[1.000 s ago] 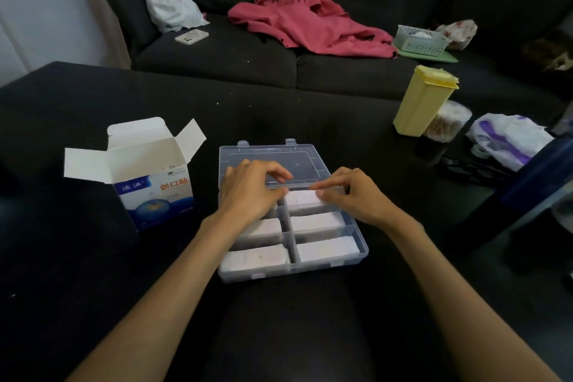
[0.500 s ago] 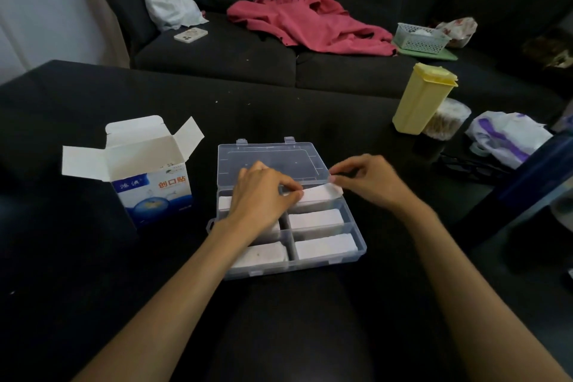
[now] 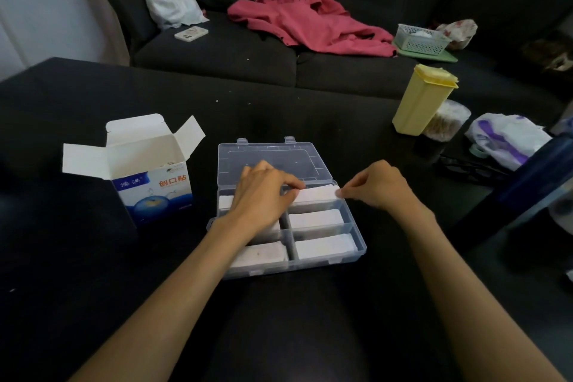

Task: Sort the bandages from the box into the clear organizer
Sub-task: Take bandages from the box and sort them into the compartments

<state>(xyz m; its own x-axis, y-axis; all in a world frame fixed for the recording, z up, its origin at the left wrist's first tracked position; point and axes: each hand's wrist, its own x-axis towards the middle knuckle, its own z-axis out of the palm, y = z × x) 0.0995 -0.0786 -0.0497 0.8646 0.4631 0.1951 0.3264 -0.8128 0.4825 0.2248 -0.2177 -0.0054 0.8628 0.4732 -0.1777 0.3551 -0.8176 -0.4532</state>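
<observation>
Bandage stack (image 3: pixel 316 194): a white stack of wrapped bandages is held level over the far right compartment of the organizer, partly resting on its rim.
Handling: the stack is judged light, thin and loose, likely to fan apart; it is best pinched at both short ends.
Left hand (image 3: pixel 263 192): curled, with thumb and fingertips pinching the stack's left end.
Right hand (image 3: pixel 373 186): curled, with fingertips pinching the stack's right end.
Clear organizer (image 3: pixel 359 245): six compartments, lid laid open behind; white stacks are seen in the five others, one partly hidden by the left hand.
Bandage box (image 3: pixel 155 192): blue and white, flaps open, just left of the organizer.
Worktop (image 3: pixel 93 257): dark; a yellow lidded container (image 3: pixel 421 99) stands well apart, far right.
Sofa (image 3: pixel 235 53): a red garment (image 3: pixel 310 18) is draped on it.
</observation>
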